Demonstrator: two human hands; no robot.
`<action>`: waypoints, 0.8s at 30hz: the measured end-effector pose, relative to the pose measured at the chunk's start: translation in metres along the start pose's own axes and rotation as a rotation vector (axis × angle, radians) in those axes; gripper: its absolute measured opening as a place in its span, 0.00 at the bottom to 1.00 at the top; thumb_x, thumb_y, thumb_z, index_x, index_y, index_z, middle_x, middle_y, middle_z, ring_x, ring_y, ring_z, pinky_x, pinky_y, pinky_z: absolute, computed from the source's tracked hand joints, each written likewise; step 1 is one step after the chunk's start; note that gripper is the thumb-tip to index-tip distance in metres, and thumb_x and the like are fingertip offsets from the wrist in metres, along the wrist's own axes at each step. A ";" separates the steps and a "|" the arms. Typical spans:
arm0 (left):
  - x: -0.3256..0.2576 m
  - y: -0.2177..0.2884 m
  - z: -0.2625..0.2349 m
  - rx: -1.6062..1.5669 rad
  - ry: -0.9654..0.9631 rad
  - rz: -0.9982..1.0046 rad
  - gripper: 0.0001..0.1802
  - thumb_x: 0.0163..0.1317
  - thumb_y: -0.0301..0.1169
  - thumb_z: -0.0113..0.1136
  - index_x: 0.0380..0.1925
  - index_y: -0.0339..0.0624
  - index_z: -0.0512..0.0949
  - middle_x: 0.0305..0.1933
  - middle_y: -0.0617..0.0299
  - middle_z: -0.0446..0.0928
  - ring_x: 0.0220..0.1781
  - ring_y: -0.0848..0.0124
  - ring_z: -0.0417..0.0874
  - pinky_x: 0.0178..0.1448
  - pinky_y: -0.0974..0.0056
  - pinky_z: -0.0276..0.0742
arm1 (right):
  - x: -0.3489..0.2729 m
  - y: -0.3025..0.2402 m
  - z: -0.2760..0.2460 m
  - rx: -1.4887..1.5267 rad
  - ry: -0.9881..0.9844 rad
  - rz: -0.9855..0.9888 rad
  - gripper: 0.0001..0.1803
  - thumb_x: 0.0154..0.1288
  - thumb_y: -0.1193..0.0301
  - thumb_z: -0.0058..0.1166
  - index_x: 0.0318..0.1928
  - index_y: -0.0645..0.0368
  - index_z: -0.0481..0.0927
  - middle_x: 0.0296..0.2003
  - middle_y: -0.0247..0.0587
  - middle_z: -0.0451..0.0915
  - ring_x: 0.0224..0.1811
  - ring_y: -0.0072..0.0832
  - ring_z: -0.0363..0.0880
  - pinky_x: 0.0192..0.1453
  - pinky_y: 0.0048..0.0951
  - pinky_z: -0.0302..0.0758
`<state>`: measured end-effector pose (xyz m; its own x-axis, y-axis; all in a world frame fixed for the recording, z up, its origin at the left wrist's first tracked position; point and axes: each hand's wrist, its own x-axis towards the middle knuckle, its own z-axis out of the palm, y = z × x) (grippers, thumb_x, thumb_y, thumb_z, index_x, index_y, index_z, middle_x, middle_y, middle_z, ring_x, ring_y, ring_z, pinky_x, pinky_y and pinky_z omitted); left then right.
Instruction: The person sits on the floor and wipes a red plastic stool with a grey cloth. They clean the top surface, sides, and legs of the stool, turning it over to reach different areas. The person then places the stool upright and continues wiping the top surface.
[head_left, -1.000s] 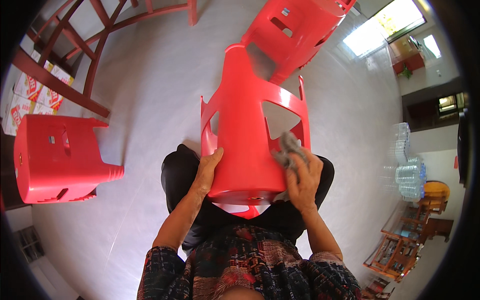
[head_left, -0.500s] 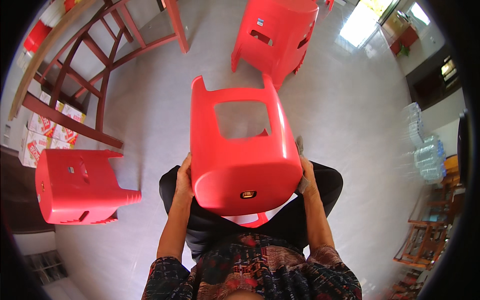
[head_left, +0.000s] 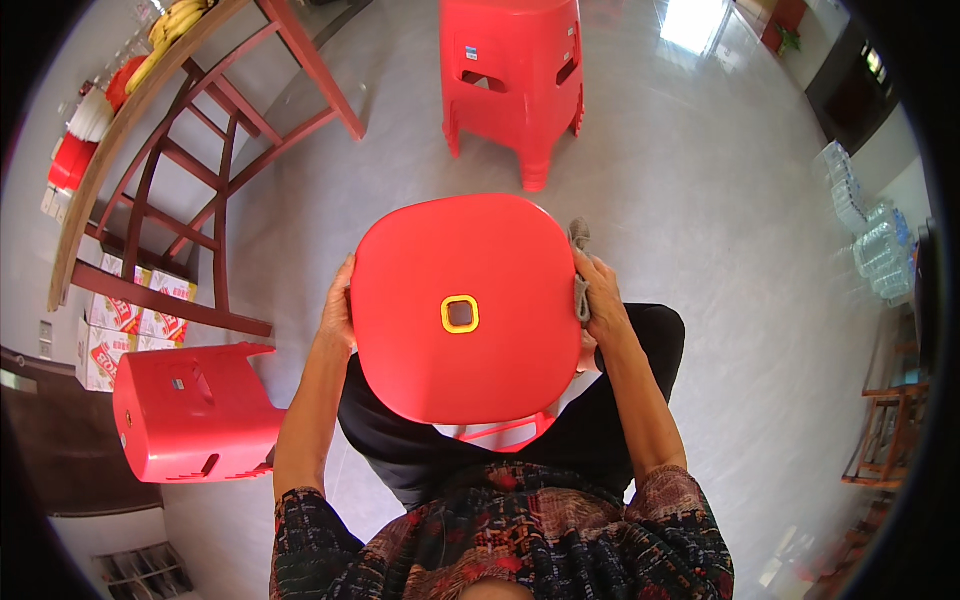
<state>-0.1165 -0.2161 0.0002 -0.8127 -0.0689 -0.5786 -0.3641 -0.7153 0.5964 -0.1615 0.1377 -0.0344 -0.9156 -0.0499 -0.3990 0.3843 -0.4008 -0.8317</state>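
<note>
1. Compared with half a second ago, the red plastic stool (head_left: 465,305) is turned further: then its side wall with the square opening faced the camera, now its flat seat faces up to the camera and hides the legs almost fully.
2. The stool is over the person's lap, held between both hands, above the grey floor (head_left: 720,200).
3. The left hand (head_left: 338,312) presses on the left edge of the seat; its grip is closed on the stool, with the fingers going behind the rim.
4. The right hand (head_left: 600,300) presses on the right edge, and a grey cloth (head_left: 579,262) is squeezed between this hand and the stool.
5. The seat is a rounded square, bright red and shiny, with a small square hole in the middle that has a yellow ring.
6. A stack of red stools (head_left: 515,75) stands on the floor further away, and another red stool (head_left: 195,410) lies on its side at the left.
7. Cardboard boxes (head_left: 125,325) stand under the wooden bench (head_left: 190,160); what is inside them does not show.
8. Bananas (head_left: 175,25) lie on top of the bench.
</note>
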 end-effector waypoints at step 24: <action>0.116 0.014 0.017 0.694 0.006 0.130 0.33 0.60 0.49 0.64 0.55 0.34 0.73 0.51 0.53 0.79 0.50 0.65 0.81 0.56 0.62 0.78 | 0.072 0.036 0.006 -0.502 0.258 -0.590 0.24 0.67 0.59 0.48 0.54 0.64 0.73 0.44 0.54 0.76 0.48 0.45 0.73 0.55 0.42 0.68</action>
<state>-0.2232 -0.2224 -0.0490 -0.8672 -0.1290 -0.4809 -0.4722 -0.0929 0.8766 -0.2143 0.1145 -0.0905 -0.9511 0.2785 0.1335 -0.0894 0.1655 -0.9821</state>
